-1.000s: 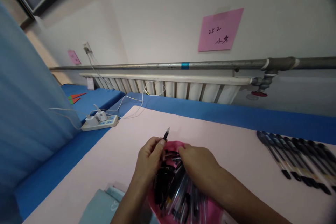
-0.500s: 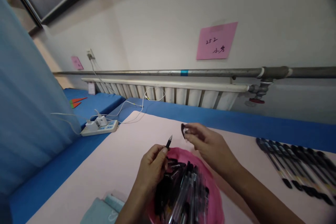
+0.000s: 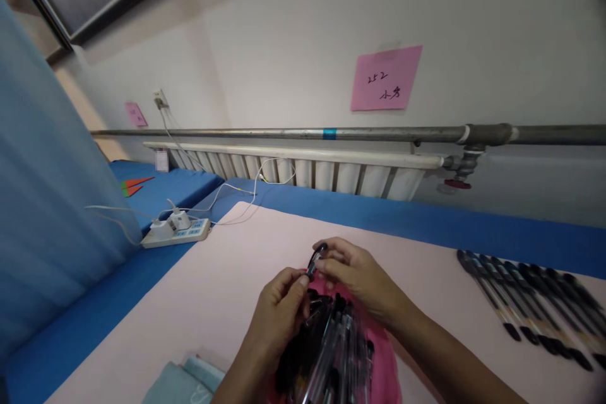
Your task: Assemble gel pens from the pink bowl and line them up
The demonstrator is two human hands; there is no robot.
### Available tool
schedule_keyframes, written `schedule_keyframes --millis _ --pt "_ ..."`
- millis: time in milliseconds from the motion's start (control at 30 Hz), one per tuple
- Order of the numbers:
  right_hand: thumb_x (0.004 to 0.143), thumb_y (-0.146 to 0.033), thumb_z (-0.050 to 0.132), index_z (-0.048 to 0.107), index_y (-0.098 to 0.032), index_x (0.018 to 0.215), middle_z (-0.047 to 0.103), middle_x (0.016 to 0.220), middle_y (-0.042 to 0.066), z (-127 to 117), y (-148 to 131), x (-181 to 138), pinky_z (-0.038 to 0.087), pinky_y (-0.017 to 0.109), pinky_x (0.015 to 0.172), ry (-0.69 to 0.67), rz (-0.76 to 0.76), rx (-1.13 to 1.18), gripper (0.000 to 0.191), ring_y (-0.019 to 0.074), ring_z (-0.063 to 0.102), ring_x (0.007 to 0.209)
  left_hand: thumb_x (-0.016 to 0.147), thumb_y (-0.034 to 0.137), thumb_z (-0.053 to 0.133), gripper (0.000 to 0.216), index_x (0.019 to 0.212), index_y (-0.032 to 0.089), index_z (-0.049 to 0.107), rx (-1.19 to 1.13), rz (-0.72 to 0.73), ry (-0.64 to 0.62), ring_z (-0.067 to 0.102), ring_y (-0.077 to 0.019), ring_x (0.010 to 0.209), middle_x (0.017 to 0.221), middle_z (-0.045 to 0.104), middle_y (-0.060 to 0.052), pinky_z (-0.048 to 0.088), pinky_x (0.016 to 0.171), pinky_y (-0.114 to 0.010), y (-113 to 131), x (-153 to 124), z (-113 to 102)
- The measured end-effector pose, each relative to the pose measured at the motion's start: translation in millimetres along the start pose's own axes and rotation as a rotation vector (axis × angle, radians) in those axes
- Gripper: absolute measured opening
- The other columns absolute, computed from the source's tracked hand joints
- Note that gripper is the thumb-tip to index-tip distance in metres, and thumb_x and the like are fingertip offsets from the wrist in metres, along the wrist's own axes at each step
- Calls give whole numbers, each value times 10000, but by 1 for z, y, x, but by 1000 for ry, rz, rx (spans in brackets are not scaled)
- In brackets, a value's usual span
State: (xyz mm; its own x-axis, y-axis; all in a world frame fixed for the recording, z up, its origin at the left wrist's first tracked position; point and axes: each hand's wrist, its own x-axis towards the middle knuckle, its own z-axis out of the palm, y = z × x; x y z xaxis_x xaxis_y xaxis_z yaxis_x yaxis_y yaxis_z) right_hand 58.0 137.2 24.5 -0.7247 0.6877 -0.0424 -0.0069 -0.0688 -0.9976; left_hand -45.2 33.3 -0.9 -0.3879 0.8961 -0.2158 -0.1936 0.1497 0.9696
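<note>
Over the round pink plastic basket (image 3: pixel 389 363) of pens, the left hand (image 3: pixel 279 306) pinches a thin black pen (image 3: pixel 310 273) and the right hand (image 3: pixel 362 278) pinches a small black cap (image 3: pixel 317 255) at its tip — held crooked, the cap could slip off.

2 hands, left hand (image 3: pixel 279 309) and right hand (image 3: pixel 360 278), 1 pen (image 3: pixel 316 260) between them, 1 pink container (image 3: pixel 386 360) under them with too many pens to count, roughly 10 in the row of pens (image 3: pixel 521 293) to their right, 1 power strip (image 3: pixel 177 235) off left
</note>
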Motion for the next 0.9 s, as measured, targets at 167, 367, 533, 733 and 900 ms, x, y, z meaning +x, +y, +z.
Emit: schedule_keyframes --millis 167,367,533,733,900 --pt "728 -248 556 511 -178 1055 559 667 -55 9 5 0 364 204 446 7 2 -21 337 66 453 447 775 460 523 290 843 179 542 -88 -29 68 299 -24 325 496 478 76 129 315 -146 -1 3 -1" --pt "725 -187 557 557 -179 752 568 602 -43 22 5 -14 436 211 534 -61 34 -96 27 98 553 548 697 367 663 353 991 190 580 -321 6 200 598 -103 589 711 642 23 449 518 -179 -1 0 1" --pt "703 -106 542 565 -192 807 566 642 -46 38 10 -20 438 210 571 39 -27 -84 137 99 555 601 667 348 694 396 1021 192 607 -418 -25 212 648 -185 789 908 689 -42 504 649 -246 2 -5 9" --pt "699 -136 559 548 -187 797 552 647 -44 0 10 -29 425 200 541 144 -19 -119 111 90 537 567 648 370 702 431 1046 221 631 -359 -79 218 654 -214 820 1049 676 -63 522 651 -274 6 -7 12" --pt "771 -195 467 545 -192 725 573 647 -7 -82 12 -64 414 242 563 426 -67 -725 91 131 530 601 636 405 702 427 1027 244 647 -264 -115 257 648 -214 880 1090 668 -49 520 634 -238 5 -9 10"
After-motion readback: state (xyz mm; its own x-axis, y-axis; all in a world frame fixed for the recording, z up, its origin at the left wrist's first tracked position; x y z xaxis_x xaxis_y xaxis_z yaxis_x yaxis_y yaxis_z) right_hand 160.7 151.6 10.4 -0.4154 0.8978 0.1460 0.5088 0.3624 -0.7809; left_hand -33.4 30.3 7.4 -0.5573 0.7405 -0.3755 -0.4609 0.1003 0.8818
